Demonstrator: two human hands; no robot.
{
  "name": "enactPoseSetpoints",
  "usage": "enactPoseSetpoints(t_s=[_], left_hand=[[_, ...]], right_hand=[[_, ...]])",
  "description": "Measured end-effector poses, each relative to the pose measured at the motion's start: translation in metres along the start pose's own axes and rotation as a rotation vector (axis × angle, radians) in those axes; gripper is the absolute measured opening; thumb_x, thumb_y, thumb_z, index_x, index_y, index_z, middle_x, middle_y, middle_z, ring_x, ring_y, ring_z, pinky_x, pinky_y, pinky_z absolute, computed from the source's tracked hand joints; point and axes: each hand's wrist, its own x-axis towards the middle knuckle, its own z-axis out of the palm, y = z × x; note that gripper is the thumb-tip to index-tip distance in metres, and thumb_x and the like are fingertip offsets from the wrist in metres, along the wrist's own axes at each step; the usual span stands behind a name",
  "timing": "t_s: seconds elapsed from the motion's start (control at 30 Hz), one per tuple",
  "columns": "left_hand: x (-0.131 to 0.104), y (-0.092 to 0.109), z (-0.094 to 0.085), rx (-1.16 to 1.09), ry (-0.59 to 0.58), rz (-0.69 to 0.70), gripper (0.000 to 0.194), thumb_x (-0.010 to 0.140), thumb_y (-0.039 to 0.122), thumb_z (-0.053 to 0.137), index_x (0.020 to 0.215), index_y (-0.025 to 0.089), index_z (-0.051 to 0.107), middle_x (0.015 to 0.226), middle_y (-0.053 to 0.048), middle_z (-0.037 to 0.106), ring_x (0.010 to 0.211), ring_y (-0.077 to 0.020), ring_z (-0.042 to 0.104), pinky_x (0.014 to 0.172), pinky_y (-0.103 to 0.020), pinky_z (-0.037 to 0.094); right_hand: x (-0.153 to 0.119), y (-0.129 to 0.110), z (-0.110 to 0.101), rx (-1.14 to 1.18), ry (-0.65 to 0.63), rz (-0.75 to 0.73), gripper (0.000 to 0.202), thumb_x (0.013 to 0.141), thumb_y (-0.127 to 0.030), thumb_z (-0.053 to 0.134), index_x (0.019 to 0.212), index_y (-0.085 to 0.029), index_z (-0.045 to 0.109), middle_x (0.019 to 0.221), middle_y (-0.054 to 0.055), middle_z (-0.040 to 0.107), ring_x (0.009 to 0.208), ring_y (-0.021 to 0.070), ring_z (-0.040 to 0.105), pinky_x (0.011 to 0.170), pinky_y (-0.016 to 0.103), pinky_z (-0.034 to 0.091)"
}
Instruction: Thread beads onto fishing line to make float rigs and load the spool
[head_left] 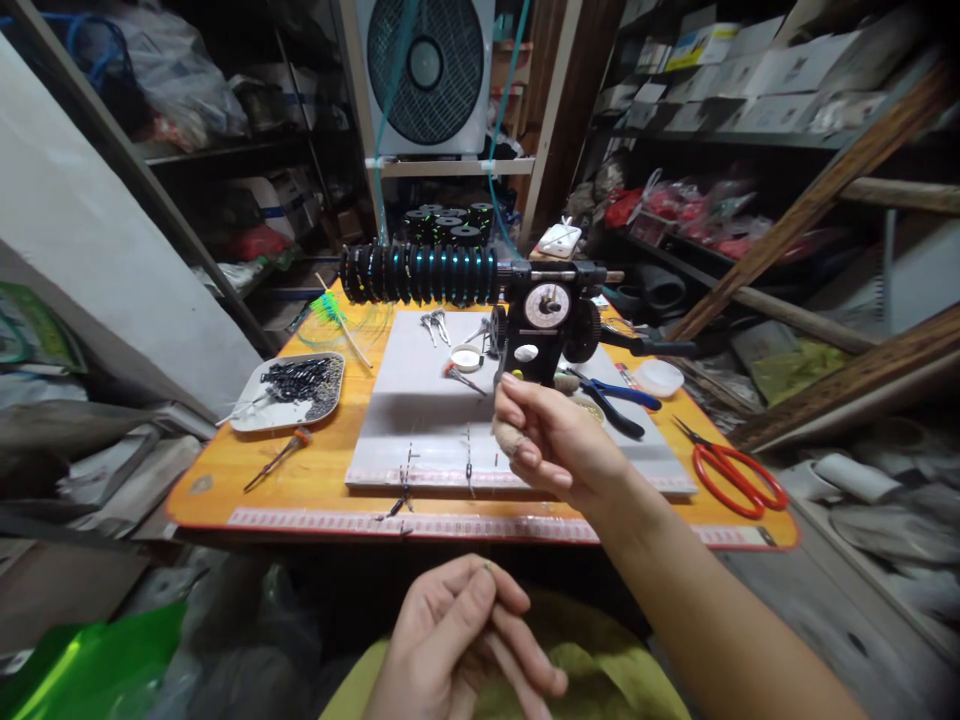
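My left hand is low in front of the table's edge, thumb and forefinger pinched on a tiny greenish thing too small to name. Above the board's right half, my right hand has its fingers curled in, with a tan wrap on one finger; a thin grey tool, perhaps tweezers, rises from its fingertips. Behind it stands a black winding device with a dial and a row of black spools. Thin dark strands with small beads lie over the front edge of the white board.
On the wooden table, a white tray of black pieces sits left, with an orange-headed tool nearby. Blue-black pliers and red-handled scissors lie right. A printed measuring strip runs along the front edge.
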Motion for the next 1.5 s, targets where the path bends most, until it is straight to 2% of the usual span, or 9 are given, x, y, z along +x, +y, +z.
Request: enactPoseSetpoints(t_s=[0.13, 0.33, 0.6, 0.9, 1.1, 1.23, 1.33, 1.43, 1.5], left_hand=[[-0.006, 0.007, 0.005, 0.017, 0.051, -0.022, 0.027, 0.095, 0.033, 0.058, 0.085, 0.012, 0.070, 0.065, -0.008, 0.078, 0.055, -0.0202, 0.075, 0.046, -0.018, 0.053], [-0.014, 0.016, 0.010, 0.022, 0.128, -0.145, 0.029, 0.094, 0.036, 0.060, 0.082, 0.011, 0.070, 0.066, -0.009, 0.078, 0.064, -0.0214, 0.077, 0.058, -0.024, 0.057], [-0.011, -0.010, -0.018, -0.028, 0.032, -0.067, 0.037, 0.096, 0.041, 0.051, 0.084, 0.010, 0.067, 0.070, -0.014, 0.078, 0.060, -0.0242, 0.076, 0.051, -0.024, 0.055], [-0.013, -0.010, -0.015, -0.039, 0.015, -0.059, 0.036, 0.097, 0.037, 0.050, 0.084, 0.010, 0.069, 0.073, -0.016, 0.079, 0.063, -0.0234, 0.077, 0.054, -0.024, 0.056], [-0.011, -0.006, -0.009, -0.001, 0.062, -0.034, 0.034, 0.094, 0.035, 0.055, 0.080, 0.011, 0.073, 0.068, -0.013, 0.078, 0.054, -0.0206, 0.074, 0.048, -0.021, 0.053], [-0.007, 0.011, 0.004, 0.236, 0.147, -0.033, 0.033, 0.096, 0.033, 0.053, 0.114, 0.012, 0.070, 0.080, -0.014, 0.079, 0.059, -0.0216, 0.075, 0.056, -0.026, 0.054], [-0.002, 0.023, 0.014, 0.463, 0.208, -0.016, 0.051, 0.100, 0.039, 0.040, 0.143, 0.013, 0.046, 0.087, -0.015, 0.079, 0.067, -0.0249, 0.076, 0.072, -0.036, 0.055], [0.006, 0.035, 0.022, 0.858, 0.304, -0.081, 0.064, 0.100, 0.049, 0.030, 0.155, 0.017, 0.022, 0.080, -0.010, 0.076, 0.057, -0.0223, 0.072, 0.070, -0.038, 0.053], [0.013, 0.045, 0.027, 1.203, 0.344, -0.103, 0.064, 0.100, 0.051, 0.031, 0.155, 0.021, 0.024, 0.065, -0.002, 0.069, 0.048, -0.0195, 0.063, 0.062, -0.034, 0.049]], right_hand=[[0.000, 0.001, 0.000, -0.004, 0.002, 0.004, 0.037, 0.090, -0.044, 0.055, 0.067, -0.019, 0.045, 0.043, -0.006, 0.053, 0.022, 0.0000, 0.025, 0.024, 0.008, 0.018], [-0.001, 0.003, 0.001, -0.014, 0.000, 0.005, 0.037, 0.090, -0.046, 0.056, 0.068, -0.019, 0.044, 0.044, -0.006, 0.053, 0.023, -0.0003, 0.024, 0.025, 0.008, 0.017], [-0.001, 0.000, 0.000, -0.020, 0.017, -0.007, 0.036, 0.088, -0.045, 0.058, 0.067, -0.019, 0.045, 0.043, -0.006, 0.052, 0.022, 0.0000, 0.024, 0.025, 0.009, 0.017], [-0.004, -0.001, -0.001, -0.023, 0.038, -0.017, 0.035, 0.086, -0.044, 0.060, 0.067, -0.018, 0.046, 0.043, -0.006, 0.052, 0.022, -0.0005, 0.025, 0.024, 0.008, 0.017], [-0.006, 0.000, -0.001, -0.063, 0.062, -0.037, 0.034, 0.088, -0.045, 0.059, 0.070, -0.017, 0.052, 0.043, -0.005, 0.054, 0.022, -0.0006, 0.025, 0.025, 0.008, 0.017], [-0.009, -0.006, 0.004, -0.126, 0.063, -0.089, 0.033, 0.088, -0.042, 0.062, 0.073, -0.014, 0.062, 0.043, -0.005, 0.055, 0.024, -0.0010, 0.027, 0.026, 0.008, 0.016], [-0.013, -0.016, 0.008, -0.204, 0.042, -0.126, 0.029, 0.090, -0.040, 0.063, 0.082, -0.012, 0.069, 0.043, -0.006, 0.053, 0.026, -0.0008, 0.026, 0.026, 0.008, 0.016], [-0.019, -0.026, 0.012, -0.384, -0.006, -0.153, 0.032, 0.095, -0.041, 0.058, 0.090, -0.013, 0.072, 0.041, -0.008, 0.048, 0.029, 0.0000, 0.028, 0.029, 0.008, 0.020], [-0.022, -0.032, 0.013, -0.494, -0.037, -0.171, 0.033, 0.096, -0.043, 0.056, 0.092, -0.014, 0.073, 0.040, -0.008, 0.046, 0.031, 0.0003, 0.030, 0.031, 0.009, 0.022]])
